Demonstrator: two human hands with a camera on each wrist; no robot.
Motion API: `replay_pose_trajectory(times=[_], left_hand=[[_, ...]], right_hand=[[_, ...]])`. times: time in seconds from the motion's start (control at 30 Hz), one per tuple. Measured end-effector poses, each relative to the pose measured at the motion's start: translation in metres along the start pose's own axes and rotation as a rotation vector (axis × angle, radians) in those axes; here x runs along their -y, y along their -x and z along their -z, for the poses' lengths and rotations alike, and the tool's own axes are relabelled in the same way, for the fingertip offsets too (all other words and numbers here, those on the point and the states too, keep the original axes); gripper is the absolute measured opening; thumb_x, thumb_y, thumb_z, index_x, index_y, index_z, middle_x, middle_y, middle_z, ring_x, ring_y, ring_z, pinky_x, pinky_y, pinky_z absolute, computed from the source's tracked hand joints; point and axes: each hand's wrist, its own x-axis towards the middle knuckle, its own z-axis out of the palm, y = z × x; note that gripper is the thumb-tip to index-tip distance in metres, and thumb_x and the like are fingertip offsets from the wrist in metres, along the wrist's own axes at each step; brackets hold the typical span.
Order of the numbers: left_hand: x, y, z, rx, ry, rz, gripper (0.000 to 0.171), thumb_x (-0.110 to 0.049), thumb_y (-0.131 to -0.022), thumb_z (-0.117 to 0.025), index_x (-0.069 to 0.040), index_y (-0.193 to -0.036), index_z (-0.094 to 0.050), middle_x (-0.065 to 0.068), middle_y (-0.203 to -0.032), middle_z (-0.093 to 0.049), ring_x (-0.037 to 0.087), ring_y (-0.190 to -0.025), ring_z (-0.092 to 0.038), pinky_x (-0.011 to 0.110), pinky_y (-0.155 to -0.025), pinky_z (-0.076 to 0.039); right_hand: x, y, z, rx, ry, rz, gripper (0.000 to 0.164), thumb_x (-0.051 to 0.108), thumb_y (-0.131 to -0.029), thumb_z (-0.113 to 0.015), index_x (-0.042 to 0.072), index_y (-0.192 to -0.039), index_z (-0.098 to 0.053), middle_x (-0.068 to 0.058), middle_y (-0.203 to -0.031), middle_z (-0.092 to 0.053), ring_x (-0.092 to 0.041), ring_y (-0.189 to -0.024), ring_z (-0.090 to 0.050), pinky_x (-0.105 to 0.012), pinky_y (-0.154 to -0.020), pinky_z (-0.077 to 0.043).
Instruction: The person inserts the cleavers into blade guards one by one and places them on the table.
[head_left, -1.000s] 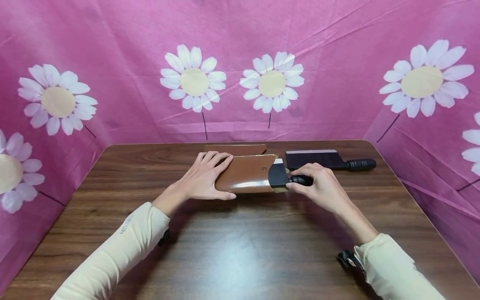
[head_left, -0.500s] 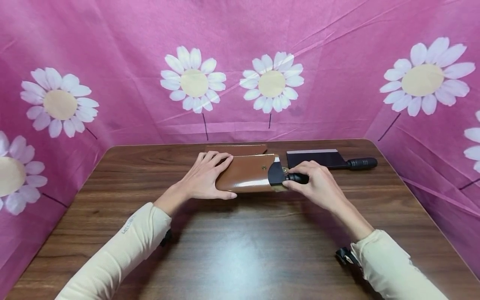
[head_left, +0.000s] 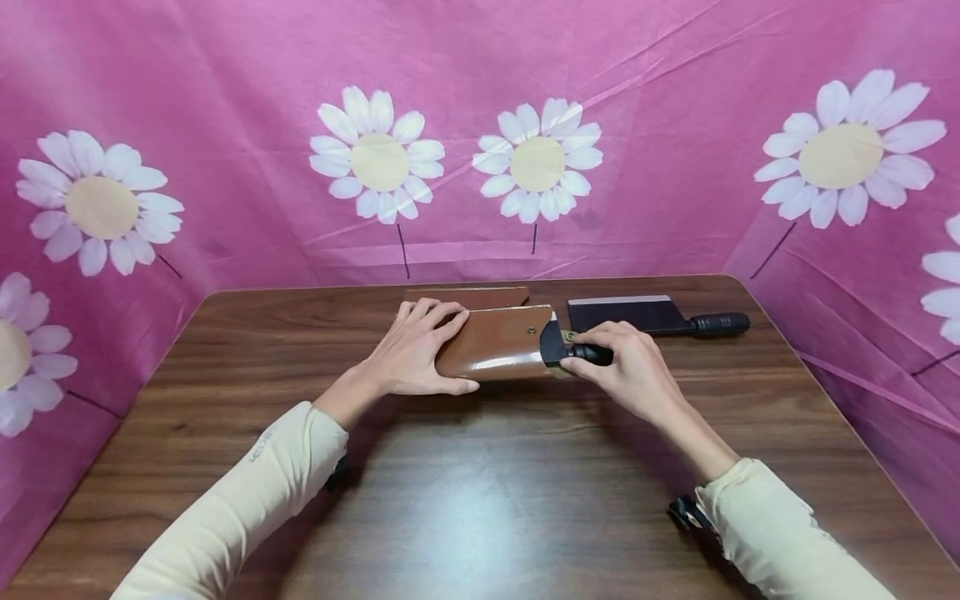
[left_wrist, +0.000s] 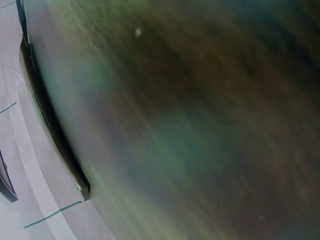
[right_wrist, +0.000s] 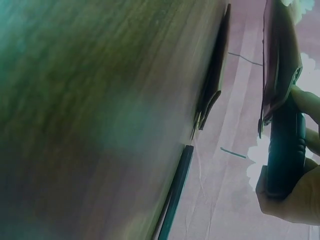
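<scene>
My left hand (head_left: 412,350) grips a brown leather sheath (head_left: 495,342) by its left end, thumb along the near edge and fingers over the far one. My right hand (head_left: 633,367) holds the black handle (head_left: 592,353) of a cleaver, thumb and fingers close to the sheath's mouth. Most of the cleaver's blade is hidden inside the sheath; only a short dark part (head_left: 552,343) shows beside the handle. A snap flap sticks out by the right fingertips. In the right wrist view the sheath (right_wrist: 281,60) is raised above the table with the handle (right_wrist: 286,150) below it.
A second brown sheath (head_left: 491,295) lies flat at the back of the wooden table (head_left: 465,500), partly behind the held one. Another black cleaver (head_left: 630,317) lies to its right, handle pointing right. A pink flowered cloth (head_left: 465,67) encloses the back and sides.
The right hand has moved left, and the cleaver has slid deeper into the sheath, so less of its dark blade shows. The left hand keeps its grip on the sheath.
</scene>
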Motion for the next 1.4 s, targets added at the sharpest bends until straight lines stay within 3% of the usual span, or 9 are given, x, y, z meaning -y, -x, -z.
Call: replay_pose_trajectory(times=[0.47, 0.77, 0.9, 1.17, 1.4], left_hand=[[0.001, 0.003, 0.0, -0.027, -0.038, 0.004, 0.11, -0.081, -0.073, -0.06, -0.001, -0.148, -0.051, 0.011, -0.144, -0.05, 0.032, -0.124, -0.043, 0.053, -0.098, -0.032], [0.006, 0.009, -0.005, -0.002, -0.054, -0.026, 0.105, -0.086, -0.081, -0.045, -0.012, -0.156, -0.042, 0.01, -0.155, -0.043, 0.036, -0.135, -0.04, 0.055, -0.106, -0.03], [0.004, 0.01, -0.005, 0.007, -0.042, -0.051, 0.099, -0.083, -0.085, -0.045, -0.016, -0.157, -0.041, 0.01, -0.157, -0.04, 0.037, -0.138, -0.038, 0.055, -0.11, -0.028], [-0.001, 0.014, -0.01, 0.085, -0.031, -0.047, 0.096, -0.08, -0.087, -0.049, -0.017, -0.158, -0.039, 0.009, -0.159, -0.039, 0.036, -0.14, -0.036, 0.052, -0.111, -0.028], [-0.003, 0.019, -0.014, 0.179, -0.015, -0.043, 0.095, -0.078, -0.087, -0.052, -0.02, -0.16, -0.035, 0.006, -0.16, -0.037, 0.031, -0.14, -0.035, 0.05, -0.112, -0.028]], right_hand=[[0.006, -0.006, 0.001, 0.004, -0.004, -0.008, 0.027, 0.02, -0.078, -0.09, 0.004, -0.098, -0.08, -0.002, -0.09, -0.073, -0.02, -0.086, -0.061, -0.037, -0.07, -0.047], [0.002, -0.006, -0.003, 0.073, -0.046, -0.09, 0.024, 0.02, -0.08, -0.088, 0.006, -0.098, -0.08, 0.0, -0.09, -0.072, -0.019, -0.087, -0.061, -0.035, -0.07, -0.048], [0.001, -0.004, -0.003, 0.089, -0.047, -0.135, 0.025, 0.022, -0.08, -0.088, 0.008, -0.098, -0.08, 0.0, -0.091, -0.073, -0.019, -0.086, -0.062, -0.033, -0.069, -0.047], [-0.001, 0.004, -0.007, 0.169, -0.07, -0.287, 0.03, 0.031, -0.083, -0.086, 0.01, -0.102, -0.081, -0.004, -0.099, -0.075, -0.02, -0.084, -0.063, -0.033, -0.069, -0.047], [-0.003, 0.014, -0.015, 0.214, -0.09, -0.349, 0.032, 0.032, -0.081, -0.087, 0.01, -0.103, -0.08, -0.006, -0.099, -0.076, -0.018, -0.081, -0.063, -0.032, -0.067, -0.048]])
